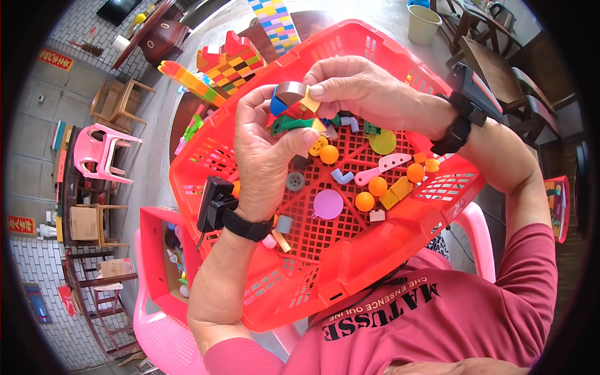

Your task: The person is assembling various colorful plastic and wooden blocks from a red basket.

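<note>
Above a red plastic basket [375,250], both my hands are closed on a small cluster of toy blocks. My left hand [259,147] grips a green block [289,124] between thumb and fingers, with a blue block [277,105] by its fingertips. My right hand [359,90] pinches a yellow block [309,101] next to a brown arched block [291,92]. Whether these pieces are joined cannot be made out. Below lie orange balls [364,201], a pink-handled toy knife [382,169], a purple disc [328,204], a lime disc [382,142] and a grey wheel [295,181].
Behind the basket's far left side stand an orange-and-yellow brick structure [231,69] and a tall multicoloured brick tower [275,28]. A red box [156,262] with toys rests on a pink chair [165,337] at my left. A pale bucket [424,25] stands far right.
</note>
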Demonstrator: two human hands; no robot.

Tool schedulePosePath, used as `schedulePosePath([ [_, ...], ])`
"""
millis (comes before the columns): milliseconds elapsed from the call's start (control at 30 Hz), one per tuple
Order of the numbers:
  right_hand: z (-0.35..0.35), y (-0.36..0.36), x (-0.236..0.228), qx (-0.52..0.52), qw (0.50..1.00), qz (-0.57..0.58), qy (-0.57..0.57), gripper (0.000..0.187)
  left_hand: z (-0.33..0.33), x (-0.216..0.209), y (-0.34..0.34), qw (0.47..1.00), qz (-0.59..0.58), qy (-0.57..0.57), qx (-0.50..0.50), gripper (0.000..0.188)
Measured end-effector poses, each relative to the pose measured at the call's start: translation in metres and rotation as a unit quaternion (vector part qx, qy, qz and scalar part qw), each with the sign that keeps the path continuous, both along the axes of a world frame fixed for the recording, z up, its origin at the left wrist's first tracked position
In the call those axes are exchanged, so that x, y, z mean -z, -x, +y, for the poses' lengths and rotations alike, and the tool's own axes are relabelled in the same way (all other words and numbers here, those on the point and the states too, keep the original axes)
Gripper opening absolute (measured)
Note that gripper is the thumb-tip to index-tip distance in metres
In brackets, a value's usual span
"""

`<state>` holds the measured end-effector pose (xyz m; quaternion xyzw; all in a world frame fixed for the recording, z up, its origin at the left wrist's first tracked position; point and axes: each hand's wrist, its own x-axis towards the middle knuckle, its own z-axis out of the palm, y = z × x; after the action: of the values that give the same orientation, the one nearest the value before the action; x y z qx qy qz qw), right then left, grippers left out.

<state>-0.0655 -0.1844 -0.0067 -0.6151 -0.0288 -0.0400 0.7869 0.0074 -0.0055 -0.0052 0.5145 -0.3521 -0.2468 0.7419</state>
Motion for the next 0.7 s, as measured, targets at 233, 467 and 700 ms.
schedulePosePath([
  [233, 0.006, 0.002, 0.004, 0.013, 0.999, -0.023, -0.042, 0.018, 0.001, 0.002, 0.002, 1.000, -0.016, 0.004, 0.000, 0.064],
  [467, 0.012, 0.007, 0.002, 0.062, 0.996, -0.039, 0.053, 0.017, 0.001, 0.003, 0.005, 0.999, -0.032, 0.016, -0.010, 0.064],
  [700, 0.015, 0.008, -0.003, 0.047, 0.988, -0.076, 0.123, 0.009, 0.002, 0.006, 0.010, 0.999, -0.032, -0.005, -0.007, 0.067],
])
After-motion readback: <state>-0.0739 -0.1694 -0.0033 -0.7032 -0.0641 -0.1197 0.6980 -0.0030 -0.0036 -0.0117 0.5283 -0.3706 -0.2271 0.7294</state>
